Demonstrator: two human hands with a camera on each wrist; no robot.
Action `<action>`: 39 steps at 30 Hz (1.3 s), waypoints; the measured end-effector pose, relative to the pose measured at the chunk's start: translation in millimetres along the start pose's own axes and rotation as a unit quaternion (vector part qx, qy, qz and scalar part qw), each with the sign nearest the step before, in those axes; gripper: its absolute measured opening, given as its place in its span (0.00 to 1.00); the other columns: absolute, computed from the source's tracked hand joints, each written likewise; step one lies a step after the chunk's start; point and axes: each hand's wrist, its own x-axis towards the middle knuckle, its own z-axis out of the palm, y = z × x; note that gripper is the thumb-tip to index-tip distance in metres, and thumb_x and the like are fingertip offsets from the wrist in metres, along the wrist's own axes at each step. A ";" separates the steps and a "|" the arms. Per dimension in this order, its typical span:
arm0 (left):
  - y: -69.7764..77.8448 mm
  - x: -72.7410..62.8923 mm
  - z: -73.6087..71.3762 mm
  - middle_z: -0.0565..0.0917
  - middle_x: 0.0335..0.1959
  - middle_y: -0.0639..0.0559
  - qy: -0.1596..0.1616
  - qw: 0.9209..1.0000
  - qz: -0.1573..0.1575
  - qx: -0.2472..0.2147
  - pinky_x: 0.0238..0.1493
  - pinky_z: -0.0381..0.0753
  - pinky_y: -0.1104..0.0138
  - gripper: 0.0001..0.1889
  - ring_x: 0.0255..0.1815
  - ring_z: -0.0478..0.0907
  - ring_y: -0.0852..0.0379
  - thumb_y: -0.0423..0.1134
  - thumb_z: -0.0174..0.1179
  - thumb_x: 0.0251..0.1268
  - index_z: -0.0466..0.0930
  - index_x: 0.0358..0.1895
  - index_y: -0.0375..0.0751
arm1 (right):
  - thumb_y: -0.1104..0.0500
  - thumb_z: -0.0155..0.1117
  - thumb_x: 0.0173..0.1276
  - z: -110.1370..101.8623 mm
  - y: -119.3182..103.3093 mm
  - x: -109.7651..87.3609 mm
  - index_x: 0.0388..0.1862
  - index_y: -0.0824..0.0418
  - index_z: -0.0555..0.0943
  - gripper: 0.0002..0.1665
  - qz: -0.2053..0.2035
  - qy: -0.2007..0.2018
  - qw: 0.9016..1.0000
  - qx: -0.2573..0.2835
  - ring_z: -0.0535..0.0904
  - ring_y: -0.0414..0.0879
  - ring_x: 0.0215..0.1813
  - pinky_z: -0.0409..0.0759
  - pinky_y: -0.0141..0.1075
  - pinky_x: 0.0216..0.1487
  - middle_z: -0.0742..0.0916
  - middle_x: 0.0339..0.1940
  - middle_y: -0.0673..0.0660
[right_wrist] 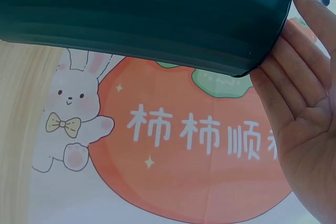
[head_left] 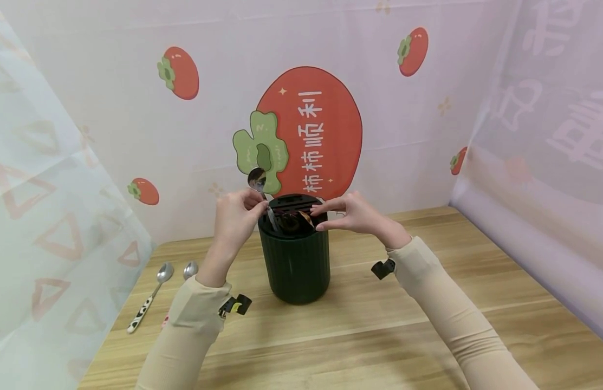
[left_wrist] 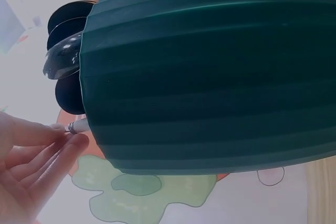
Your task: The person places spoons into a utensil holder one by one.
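Note:
A dark green ribbed utensil holder stands upright on the table, its top divided by dark slats. My left hand pinches a metal spoon at the rim's left side. Its bowl points up, and the lower handle goes down inside the holder. In the left wrist view, several dark, shiny spoon bowls stick out past the rim. On the opposite side, my right hand rests with extended fingers against the rim. The holder's inside is mostly hidden.
Left on the wooden table lie a spoon with a black-and-white spotted handle and another spoon, partly hidden by my left sleeve. A cloth printed with persimmons hangs behind, with more cloth at both sides.

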 end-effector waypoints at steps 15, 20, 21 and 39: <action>0.9 -0.2 5.2 0.87 0.28 0.47 -0.037 0.998 0.023 0.036 0.34 0.82 0.60 0.03 0.28 0.83 0.54 0.35 0.66 0.58 0.85 0.31 0.40 | 0.49 0.72 0.56 0.2 0.6 0.2 0.47 0.51 0.86 0.19 -0.003 0.000 1.000 -0.005 0.81 0.39 0.56 0.78 0.39 0.58 0.86 0.51 0.49; 0.0 0.3 8.4 0.87 0.28 0.48 -0.038 0.998 0.034 0.041 0.35 0.82 0.60 0.02 0.28 0.83 0.54 0.34 0.65 0.57 0.85 0.30 0.40 | 0.49 0.72 0.56 -0.4 0.2 0.1 0.47 0.51 0.86 0.19 0.000 -0.001 1.000 -0.002 0.80 0.39 0.56 0.78 0.39 0.58 0.86 0.51 0.49; 0.2 0.3 9.2 0.87 0.28 0.48 -0.038 0.998 0.036 0.042 0.35 0.82 0.60 0.02 0.28 0.83 0.54 0.34 0.65 0.56 0.85 0.30 0.40 | 0.49 0.72 0.56 -0.7 0.0 0.0 0.47 0.51 0.86 0.19 0.001 -0.001 1.000 -0.002 0.80 0.39 0.56 0.78 0.40 0.58 0.86 0.51 0.49; -8.6 -1.4 6.0 0.87 0.28 0.49 -0.030 0.999 0.033 0.024 0.34 0.81 0.62 0.03 0.29 0.83 0.56 0.33 0.63 0.59 0.86 0.33 0.42 | 0.47 0.72 0.55 -0.9 0.5 -0.4 0.46 0.49 0.86 0.19 0.003 0.002 1.000 -0.007 0.81 0.38 0.56 0.80 0.40 0.55 0.86 0.50 0.47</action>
